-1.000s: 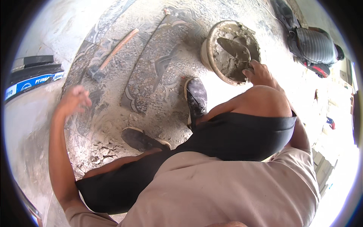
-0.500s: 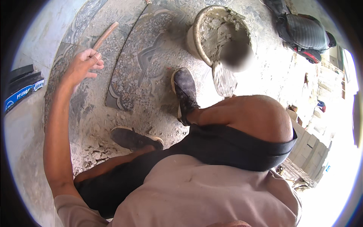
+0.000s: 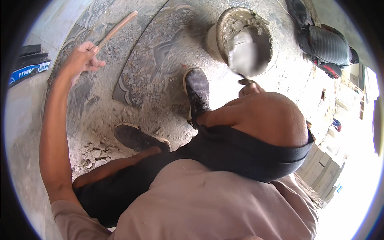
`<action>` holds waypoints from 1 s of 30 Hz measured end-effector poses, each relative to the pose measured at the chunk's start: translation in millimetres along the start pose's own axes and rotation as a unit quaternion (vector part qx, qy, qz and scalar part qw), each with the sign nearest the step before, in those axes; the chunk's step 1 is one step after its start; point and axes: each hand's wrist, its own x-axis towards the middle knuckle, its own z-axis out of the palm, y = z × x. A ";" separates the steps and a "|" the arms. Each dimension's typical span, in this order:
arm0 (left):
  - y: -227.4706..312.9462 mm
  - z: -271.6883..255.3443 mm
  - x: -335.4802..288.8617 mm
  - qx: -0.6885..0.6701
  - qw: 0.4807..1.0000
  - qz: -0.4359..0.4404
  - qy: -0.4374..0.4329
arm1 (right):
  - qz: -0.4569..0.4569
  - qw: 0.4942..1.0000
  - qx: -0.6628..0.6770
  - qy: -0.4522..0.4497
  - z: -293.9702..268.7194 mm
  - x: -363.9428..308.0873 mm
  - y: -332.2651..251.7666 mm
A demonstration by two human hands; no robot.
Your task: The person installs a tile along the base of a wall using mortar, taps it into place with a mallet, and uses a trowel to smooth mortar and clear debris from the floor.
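Note:
My left hand (image 3: 82, 60) is closed round one end of a brown wooden stick (image 3: 118, 29), which points away over the patterned floor tiles. At the right, my right hand (image 3: 250, 89) grips the dark handle of a trowel (image 3: 245, 50), partly hidden behind my bent knee. The trowel's pale, blurred blade is inside a bucket (image 3: 220, 39), over wet grey mortar (image 3: 252, 20). The bucket stands beyond my right foot.
A pebble-patterned tile (image 3: 140, 76) lies left of my shoes, with grey crumbs (image 3: 94, 154) nearby. Dark pieces with a blue label (image 3: 30, 72) lie far left. A dark ribbed bag-like thing (image 3: 328, 43) sits far right, and stacked pale blocks (image 3: 320, 170) stand lower right.
The trowel blade has moved from beside the bucket's near rim up into the bucket. My right hand has come into view beyond the knee. My left hand still holds the stick.

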 end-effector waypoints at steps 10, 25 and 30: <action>-24.3 -16.9 -11.2 0.034 0.999 -0.026 0.005 | -0.008 1.000 -0.005 -0.014 -17.3 -3.8 1.1; -89.2 -64.4 -90.1 0.278 0.952 -0.019 0.129 | -0.320 0.944 -0.009 -0.079 -98.4 269.4 -250.1; -121.6 -46.3 -114.0 0.293 0.933 0.003 0.208 | -0.339 0.871 -0.127 -0.333 15.4 282.4 -353.2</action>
